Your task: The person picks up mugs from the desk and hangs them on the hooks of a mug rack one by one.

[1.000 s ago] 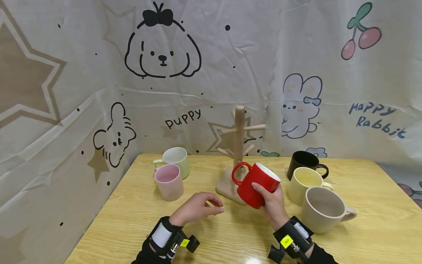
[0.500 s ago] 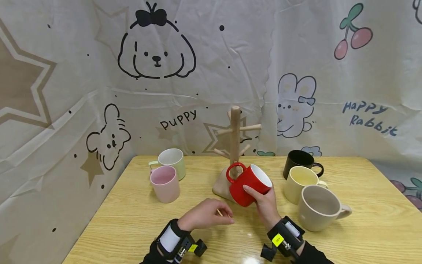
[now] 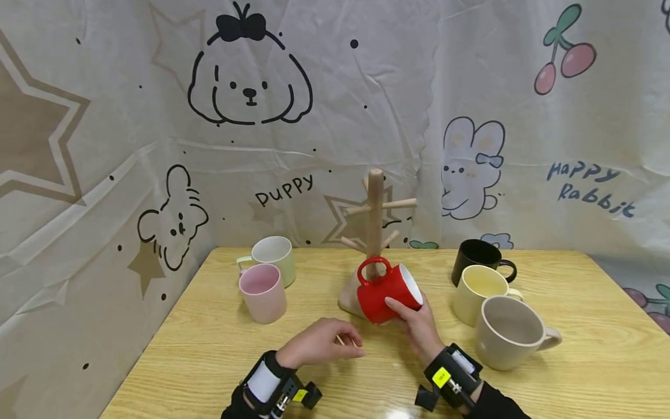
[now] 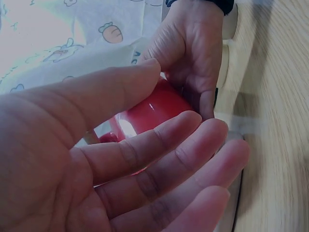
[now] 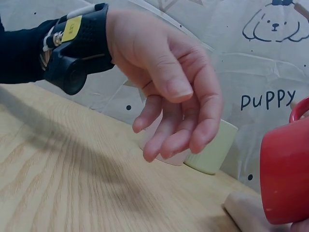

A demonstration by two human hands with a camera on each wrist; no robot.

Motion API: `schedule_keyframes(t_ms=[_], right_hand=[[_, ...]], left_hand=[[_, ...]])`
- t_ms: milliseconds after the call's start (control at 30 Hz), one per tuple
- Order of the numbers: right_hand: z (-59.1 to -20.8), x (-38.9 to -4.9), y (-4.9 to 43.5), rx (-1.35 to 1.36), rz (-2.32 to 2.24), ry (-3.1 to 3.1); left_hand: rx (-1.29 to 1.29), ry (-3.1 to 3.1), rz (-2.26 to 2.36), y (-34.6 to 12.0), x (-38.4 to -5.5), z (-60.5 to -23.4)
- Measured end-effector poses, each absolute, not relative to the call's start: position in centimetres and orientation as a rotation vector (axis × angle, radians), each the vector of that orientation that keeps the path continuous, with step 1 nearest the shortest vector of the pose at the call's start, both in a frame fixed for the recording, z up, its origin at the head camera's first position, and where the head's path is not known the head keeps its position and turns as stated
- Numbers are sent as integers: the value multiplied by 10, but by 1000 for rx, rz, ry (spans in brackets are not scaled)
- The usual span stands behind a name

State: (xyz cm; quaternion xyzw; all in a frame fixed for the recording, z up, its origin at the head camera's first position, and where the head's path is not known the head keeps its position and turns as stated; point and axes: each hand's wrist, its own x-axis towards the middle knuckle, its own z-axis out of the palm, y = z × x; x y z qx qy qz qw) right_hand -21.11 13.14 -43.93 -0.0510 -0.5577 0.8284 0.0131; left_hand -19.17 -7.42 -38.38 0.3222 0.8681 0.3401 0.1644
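Our right hand [image 3: 421,330] clasps the tilted red mug [image 3: 378,300], wooden rack [image 3: 374,221] just beyond; we should steady its body and leave the handle [image 3: 374,260] free, our empty left hand [image 3: 320,343] nearby, fingers loosely curled.

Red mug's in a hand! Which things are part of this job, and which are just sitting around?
Probably part of the job:
red mug, gripped and tilted
right hand, holding it
wooden stand, just behind it
left hand, nearby, holding nothing

Seemingly just standing about:
pink mug
light green mug
black mug
yellow mug
beige mug
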Motion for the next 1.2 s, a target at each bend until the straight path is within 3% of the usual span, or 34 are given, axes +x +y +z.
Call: schedule_keyframes(t_ms=[700,1200], right_hand=[[-444,-215,131,-114,2771,-1580],[-435,-210,148,-172,2616,-1536]], left_hand=[[824,2490,946,-87,-196,-391],[818,2497,984,-98,-198,-381]])
